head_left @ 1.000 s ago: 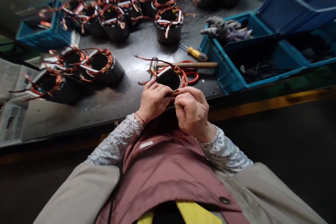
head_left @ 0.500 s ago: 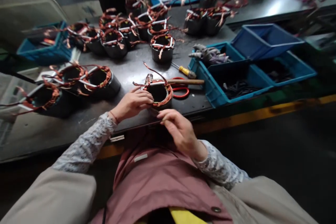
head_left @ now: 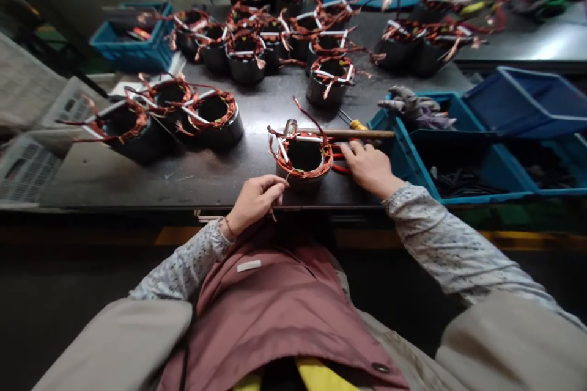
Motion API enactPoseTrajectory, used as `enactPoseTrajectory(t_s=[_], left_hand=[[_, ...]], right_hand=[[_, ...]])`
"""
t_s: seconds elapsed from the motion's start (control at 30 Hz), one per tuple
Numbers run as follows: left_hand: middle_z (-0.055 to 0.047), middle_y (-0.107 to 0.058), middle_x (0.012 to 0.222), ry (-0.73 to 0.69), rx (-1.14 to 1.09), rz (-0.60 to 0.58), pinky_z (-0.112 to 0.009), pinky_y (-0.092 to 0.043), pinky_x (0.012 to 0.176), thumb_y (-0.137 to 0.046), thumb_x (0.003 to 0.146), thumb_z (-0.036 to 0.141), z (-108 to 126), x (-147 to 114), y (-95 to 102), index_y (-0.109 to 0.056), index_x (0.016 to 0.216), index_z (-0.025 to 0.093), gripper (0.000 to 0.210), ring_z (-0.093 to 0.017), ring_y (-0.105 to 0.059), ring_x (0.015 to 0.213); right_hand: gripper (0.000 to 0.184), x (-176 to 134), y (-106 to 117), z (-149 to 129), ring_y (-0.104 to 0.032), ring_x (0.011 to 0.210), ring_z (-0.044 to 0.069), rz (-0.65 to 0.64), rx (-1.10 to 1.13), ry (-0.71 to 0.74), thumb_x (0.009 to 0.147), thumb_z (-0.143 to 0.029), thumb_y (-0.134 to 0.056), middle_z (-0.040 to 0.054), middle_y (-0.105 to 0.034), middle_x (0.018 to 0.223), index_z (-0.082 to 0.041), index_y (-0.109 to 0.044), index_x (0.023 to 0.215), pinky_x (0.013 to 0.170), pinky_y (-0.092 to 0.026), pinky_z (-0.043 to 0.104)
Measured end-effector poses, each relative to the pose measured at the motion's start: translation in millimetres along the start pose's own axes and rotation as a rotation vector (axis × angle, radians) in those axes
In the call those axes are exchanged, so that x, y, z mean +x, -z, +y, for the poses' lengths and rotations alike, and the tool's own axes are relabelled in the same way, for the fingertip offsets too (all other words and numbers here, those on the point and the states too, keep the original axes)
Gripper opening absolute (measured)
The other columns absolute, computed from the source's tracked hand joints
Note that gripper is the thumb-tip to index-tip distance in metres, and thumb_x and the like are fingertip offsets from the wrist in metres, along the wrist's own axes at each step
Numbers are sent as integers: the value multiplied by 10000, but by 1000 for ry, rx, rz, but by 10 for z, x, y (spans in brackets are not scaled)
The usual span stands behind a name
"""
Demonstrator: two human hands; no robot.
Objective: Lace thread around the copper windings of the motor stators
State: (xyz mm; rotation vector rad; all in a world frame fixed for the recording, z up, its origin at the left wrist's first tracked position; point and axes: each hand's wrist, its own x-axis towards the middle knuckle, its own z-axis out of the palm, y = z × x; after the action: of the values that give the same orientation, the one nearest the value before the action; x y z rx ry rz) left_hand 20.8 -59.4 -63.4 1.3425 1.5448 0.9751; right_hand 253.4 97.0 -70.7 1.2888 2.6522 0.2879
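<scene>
"What's at the far left?"

"A blue plastic bin point(head_left: 131, 54) in the upper left, and below it three black cylinders wound with copper wire point(head_left: 153, 137), grouped on the dark metal worktable point(head_left: 202, 178)."

"And the left hand point(head_left: 257, 200)?"

"Just left of the lower centre, thumb and forefinger pressed together on a thin pale cord point(head_left: 287, 178), at the near rim of another black, copper-wound cylinder with white sleeves point(head_left: 306, 172). That one stands upright at the centre of the frame, by the table's near edge."

"Behind it?"

"A hammer with a wooden handle point(head_left: 343, 133), lying crosswise."

"The right hand point(head_left: 369, 168)?"

"Right of centre, fingers over a tool's red looped handles point(head_left: 339, 167); I cannot tell whether they have closed on them. Farther right sits a teal compartmented plastic bin point(head_left: 481, 200)."
</scene>
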Motion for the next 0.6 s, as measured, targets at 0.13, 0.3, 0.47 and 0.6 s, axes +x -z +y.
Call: enactPoseTrajectory(t_s=[0.13,0.3,0.47,0.6], left_hand=[[-3,-720,744,-155,144,39,-216,-489,682,-474,832,261,10,-31,-69,-706,832,170,249,-126,-644,685],[-12,-730,796,-174,162,47,-212,-487,703,-465,855,257,-82,-92,-44,-701,845,164,253,-135,-659,732],[-9,-705,731,-262,235,58,-207,-465,677,-436,889,245,-101,-161,-43,-701,897,162,278,-117,-636,651],[-1,-715,747,-228,197,70,-193,-465,678,-438,865,211,-140,-162,-45,-685,822,167,254,-112,-642,671]], right_hand=[[531,115,141,-13,-592,988,321,-166,-70,118,919,-177,-354,218,-661,1074,-96,-350,1445,657,-400,328],[621,60,199,-10,-668,828,306,-369,8,53,864,-300,-470,196,-686,1022,-98,-325,1434,587,-381,304],[471,-475,272,197,-650,811,264,-495,484,-9,797,-315,-473,147,-669,949,-94,-525,1209,650,-462,325],[568,-929,376,75,-610,777,185,-502,1143,79,816,-431,-524,69,-619,972,-164,-434,1309,660,-495,292]])
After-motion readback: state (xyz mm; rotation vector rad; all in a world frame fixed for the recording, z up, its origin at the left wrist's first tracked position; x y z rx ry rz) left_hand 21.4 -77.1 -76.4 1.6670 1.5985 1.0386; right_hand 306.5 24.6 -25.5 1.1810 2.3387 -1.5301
